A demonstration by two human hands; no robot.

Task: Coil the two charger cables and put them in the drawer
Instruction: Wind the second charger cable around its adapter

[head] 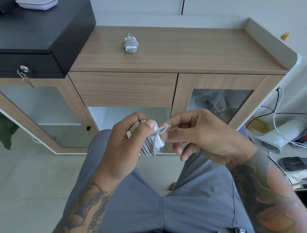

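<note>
Your left hand (122,139) grips the wound charger (150,139) while your right hand (189,135) pinches the cable end (163,129); let go early and the coil may spring loose.

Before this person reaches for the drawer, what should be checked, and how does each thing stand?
1. Charger in hands fully wound: not ok, the right hand pinches the loose cable end.
2. Left hand holds it firmly: ok.
3. Other charger coiled: ok, it lies on the cabinet top.
4. Drawer open: not ok, closed.
5. A hand free to pull it: not ok.
6. Room inside the drawer: cannot tell.
</note>
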